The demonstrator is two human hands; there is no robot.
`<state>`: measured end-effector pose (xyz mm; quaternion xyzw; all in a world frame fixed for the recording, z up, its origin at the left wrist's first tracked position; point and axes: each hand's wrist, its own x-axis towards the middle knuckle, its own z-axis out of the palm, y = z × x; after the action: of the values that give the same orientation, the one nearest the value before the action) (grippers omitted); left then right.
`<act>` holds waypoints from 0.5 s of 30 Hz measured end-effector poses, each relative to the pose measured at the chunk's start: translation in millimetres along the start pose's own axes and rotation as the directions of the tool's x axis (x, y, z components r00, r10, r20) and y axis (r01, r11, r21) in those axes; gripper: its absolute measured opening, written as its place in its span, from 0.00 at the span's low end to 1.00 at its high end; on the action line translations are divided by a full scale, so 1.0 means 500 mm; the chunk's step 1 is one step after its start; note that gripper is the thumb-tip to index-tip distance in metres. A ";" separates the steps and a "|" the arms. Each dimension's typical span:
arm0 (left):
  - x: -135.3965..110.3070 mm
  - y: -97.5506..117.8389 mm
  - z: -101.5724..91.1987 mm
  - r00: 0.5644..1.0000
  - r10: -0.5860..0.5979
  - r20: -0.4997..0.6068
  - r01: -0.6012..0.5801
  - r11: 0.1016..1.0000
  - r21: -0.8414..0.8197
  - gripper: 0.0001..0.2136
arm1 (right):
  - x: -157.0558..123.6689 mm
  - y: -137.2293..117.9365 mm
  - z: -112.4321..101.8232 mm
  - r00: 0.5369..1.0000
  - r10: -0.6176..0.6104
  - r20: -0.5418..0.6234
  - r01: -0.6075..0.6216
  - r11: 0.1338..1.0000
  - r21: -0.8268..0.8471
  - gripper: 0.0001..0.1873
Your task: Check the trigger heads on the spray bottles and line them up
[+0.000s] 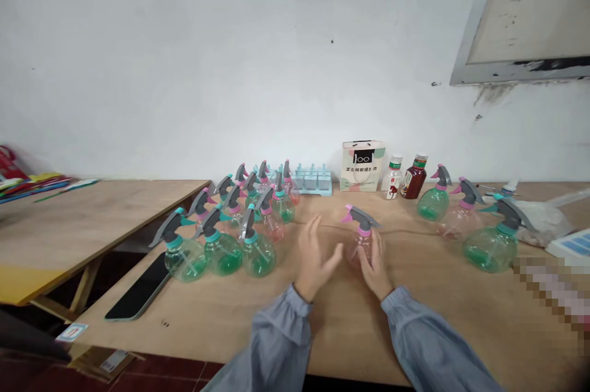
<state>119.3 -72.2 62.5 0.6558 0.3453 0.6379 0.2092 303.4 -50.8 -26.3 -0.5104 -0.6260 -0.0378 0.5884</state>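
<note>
A clear pink spray bottle [361, 233] with a grey trigger head and pink collar stands upright on the wooden table [415, 318], in the middle. My right hand [375, 266] rests against its near side, fingers curved round the body. Just to the left, my left hand [316, 257] hovers open with fingers spread, a small gap from the bottle. Both arms wear grey-blue sleeves.
Several green and pink spray bottles [239, 226] cluster at the left; three more [491, 238] stand at the right. A black phone [138, 290] lies near the left edge. A paper bag [362, 166], two small bottles [405, 177] and a blue tray [313, 180] line the wall.
</note>
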 end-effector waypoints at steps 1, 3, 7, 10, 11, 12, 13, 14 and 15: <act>0.001 0.012 0.030 0.997 -0.051 0.052 0.054 0.998 -0.042 0.34 | -0.010 -0.013 0.006 0.999 -0.026 0.040 0.024 0.999 0.040 0.31; 0.007 0.024 0.072 0.987 -0.143 0.077 0.151 0.983 -0.104 0.40 | -0.027 -0.038 0.012 0.987 -0.090 0.132 0.073 0.989 0.132 0.33; 0.022 0.008 0.083 0.962 -0.272 -0.035 0.265 0.954 -0.139 0.39 | -0.036 -0.075 -0.004 0.945 -0.215 0.248 0.166 0.965 0.205 0.32; 0.027 -0.010 0.062 0.960 -0.275 -0.051 0.260 0.944 -0.204 0.32 | -0.024 -0.090 -0.024 0.914 -0.294 0.280 0.242 0.948 0.205 0.28; 0.028 -0.015 0.055 0.963 -0.266 -0.032 0.253 0.941 -0.224 0.30 | -0.018 -0.092 -0.032 0.904 -0.319 0.285 0.266 0.941 0.207 0.27; 0.029 -0.018 0.048 0.966 -0.259 -0.008 0.250 0.939 -0.235 0.29 | -0.010 -0.091 -0.040 0.898 -0.339 0.280 0.290 0.935 0.203 0.26; 0.030 -0.022 0.042 0.966 -0.256 0.018 0.253 0.938 -0.236 0.28 | -0.002 -0.086 -0.051 0.898 -0.357 0.258 0.316 0.930 0.186 0.25; 0.032 -0.026 0.035 0.965 -0.257 0.044 0.260 0.938 -0.231 0.28 | 0.008 -0.076 -0.065 0.908 -0.364 0.208 0.338 0.929 0.150 0.24; 0.035 -0.030 0.028 0.963 -0.260 0.068 0.269 0.936 -0.226 0.28 | 0.020 -0.060 -0.084 0.927 -0.353 0.126 0.344 0.935 0.092 0.24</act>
<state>129.3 -47.2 62.6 0.5859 0.3493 0.6278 0.3748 314.3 -86.3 10.6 -0.3720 -0.7476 -0.0841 0.5438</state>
